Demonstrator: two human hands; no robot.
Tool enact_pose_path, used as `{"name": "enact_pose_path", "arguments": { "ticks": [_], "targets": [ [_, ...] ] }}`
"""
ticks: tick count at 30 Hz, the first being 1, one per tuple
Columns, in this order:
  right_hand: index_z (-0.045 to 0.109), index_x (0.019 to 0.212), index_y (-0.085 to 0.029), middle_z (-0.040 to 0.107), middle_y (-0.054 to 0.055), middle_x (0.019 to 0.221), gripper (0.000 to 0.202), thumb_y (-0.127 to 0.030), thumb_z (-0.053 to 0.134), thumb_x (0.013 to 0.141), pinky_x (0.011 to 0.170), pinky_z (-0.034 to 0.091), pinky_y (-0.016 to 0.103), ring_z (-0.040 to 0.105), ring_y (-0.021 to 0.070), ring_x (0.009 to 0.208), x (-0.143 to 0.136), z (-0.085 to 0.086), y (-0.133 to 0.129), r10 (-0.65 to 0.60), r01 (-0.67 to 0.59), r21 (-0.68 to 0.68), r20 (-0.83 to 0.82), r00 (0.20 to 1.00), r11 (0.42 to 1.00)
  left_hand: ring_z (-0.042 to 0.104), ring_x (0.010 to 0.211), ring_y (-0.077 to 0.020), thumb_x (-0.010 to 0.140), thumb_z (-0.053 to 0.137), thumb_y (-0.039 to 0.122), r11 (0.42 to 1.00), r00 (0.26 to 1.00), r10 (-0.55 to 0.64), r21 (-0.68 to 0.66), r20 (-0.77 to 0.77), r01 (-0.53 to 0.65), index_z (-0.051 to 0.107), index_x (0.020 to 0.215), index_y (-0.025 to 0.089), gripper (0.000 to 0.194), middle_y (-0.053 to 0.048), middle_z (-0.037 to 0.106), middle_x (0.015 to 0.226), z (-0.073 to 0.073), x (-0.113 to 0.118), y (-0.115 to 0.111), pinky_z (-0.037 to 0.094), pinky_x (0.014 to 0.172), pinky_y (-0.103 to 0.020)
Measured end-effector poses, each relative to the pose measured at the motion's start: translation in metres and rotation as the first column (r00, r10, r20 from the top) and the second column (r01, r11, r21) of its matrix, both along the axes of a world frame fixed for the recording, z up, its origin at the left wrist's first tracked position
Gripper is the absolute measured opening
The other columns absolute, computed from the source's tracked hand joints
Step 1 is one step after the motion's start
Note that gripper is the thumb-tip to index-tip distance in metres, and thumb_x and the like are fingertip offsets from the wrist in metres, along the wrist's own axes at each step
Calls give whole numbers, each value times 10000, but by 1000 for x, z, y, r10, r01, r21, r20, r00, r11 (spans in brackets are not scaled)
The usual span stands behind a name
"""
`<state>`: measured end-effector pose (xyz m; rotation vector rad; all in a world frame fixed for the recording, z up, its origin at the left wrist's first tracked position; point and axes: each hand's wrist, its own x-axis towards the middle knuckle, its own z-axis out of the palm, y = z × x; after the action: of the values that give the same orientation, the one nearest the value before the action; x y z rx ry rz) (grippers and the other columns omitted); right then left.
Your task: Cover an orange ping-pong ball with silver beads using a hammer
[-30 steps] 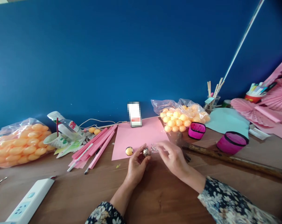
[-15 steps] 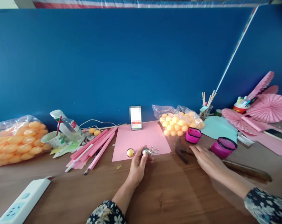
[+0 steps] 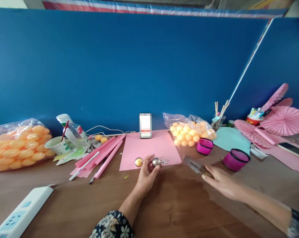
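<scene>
"What's nearest on the table (image 3: 169, 208)?"

"The power strip (image 3: 18, 215) at the left, well apart from both hands."

"And the right hand (image 3: 222, 183)?"

"Clamped round a hammer (image 3: 196, 166), with the head pointing toward the paper. The head is blurred, so I can't tell whether it touches the table. The grip looks close behind it, with the handle running back under the forearm. I'd judge that good for control, less so for force. Let the head settle before bringing it near the fingers."

"Where's the left hand (image 3: 147, 177)?"

"Thumb and fingers curled on a silver ball (image 3: 156, 161), by the near edge of the pink paper (image 3: 149, 147). It should be pinched low at the sides, fingertips tucked clear of the hammer. A round thing like that could roll if the hold slackens."

"What's around it?"

"Small silver beads (image 3: 165, 161) lie loose just to its right, on the hammer's side. Bring the hammer across above them; a brush could scatter them. On the other side, just beside the left hand, sits a yellow ball (image 3: 139, 161) with a dark, shiny rim."

"Farther off?"

"Pink strips (image 3: 107, 150) to the left, a magenta holder (image 3: 204, 146) to the right, then a bag of orange balls (image 3: 187, 132). The phone (image 3: 145, 125) stands at the paper's far edge, before the blue wall (image 3: 129, 66)."
</scene>
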<state>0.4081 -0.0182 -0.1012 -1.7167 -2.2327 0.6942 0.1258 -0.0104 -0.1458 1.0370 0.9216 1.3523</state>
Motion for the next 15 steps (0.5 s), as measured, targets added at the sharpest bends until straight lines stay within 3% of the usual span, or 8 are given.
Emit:
{"name": "enact_pose_path", "arguments": {
  "ticks": [2,6,10,15],
  "targets": [
    [510,913,-198,572,28,720,308,-441,325,878,492,449,253,563,154,573,-19,12,-12,-57,6,-212,-232,971,977,610,943,-195,728,626,286,1000,1000,-14,-5,1,14,451,1135,218,448,-74,572,1084,1,0,-1,469,867,-374],
    [470,955,-183,520,-4,725,356,-503,341,870,531,471,252,530,106,526,-52,33,-30,-109,-139,-398,-539,835,907,594,961,-191,742,612,263,999,999,-40,31,-18,41,481,1119,196,404,-65,599,1010,1,-1,-1,462,864,-344],
    [448,937,-190,430,-47,679,364,-536,375,848,411,389,189,406,48,436,-73,48,-36,-189,-149,-475,-591,784,867,585,952,-185,726,631,233,996,998,-52,67,-25,53,510,1124,201,416,-72,605,1058,0,-2,1,467,825,-308],
    [425,943,-195,395,-62,664,340,-521,389,852,378,328,158,342,31,432,-90,54,-33,-218,-129,-454,-634,742,882,555,1047,-217,677,675,208,999,1000,-22,50,4,22,566,1100,182,438,-92,615,1130,0,-2,4,423,902,-324]
  ]
}}
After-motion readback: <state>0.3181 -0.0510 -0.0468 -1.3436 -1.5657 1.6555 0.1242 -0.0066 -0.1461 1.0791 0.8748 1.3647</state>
